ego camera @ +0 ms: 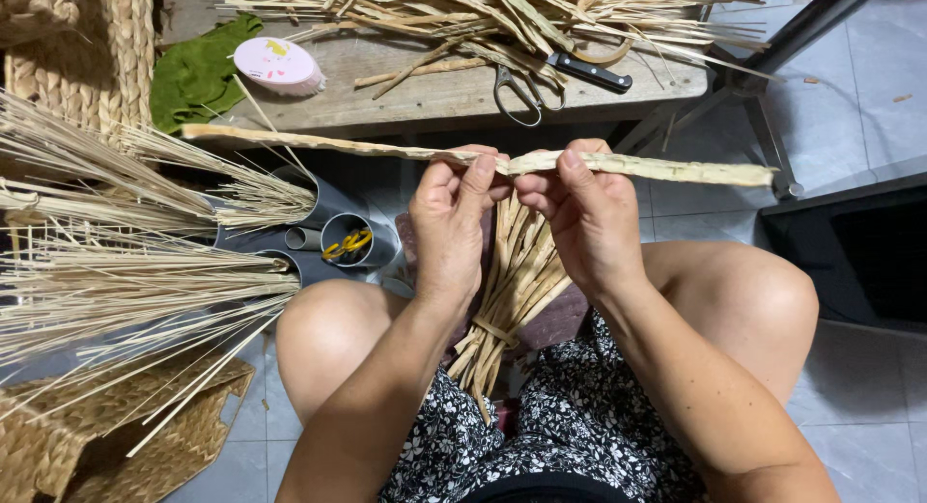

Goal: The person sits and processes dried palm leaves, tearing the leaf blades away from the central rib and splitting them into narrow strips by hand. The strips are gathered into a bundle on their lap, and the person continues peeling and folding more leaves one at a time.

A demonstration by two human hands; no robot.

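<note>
A long pale dried-leaf strip [657, 168] stretches horizontally in front of me, from the left near the bench edge to the right. My left hand [452, 223] pinches it near its middle, and my right hand [582, 211] grips it just beside, thumbs on top. Below both hands a tied bundle of dried straw strips [512, 291] rests between my knees, over my patterned dress.
A wooden bench [425, 93] holds loose straw [502, 11], black-handled scissors [541, 83], a pink round tin [278, 63] and a green cloth [198, 73]. Thin reed bundles [126, 271] and grey tubes [328, 237] lie at left, woven baskets [87, 435] nearby. A dark stand [772, 88] is at right.
</note>
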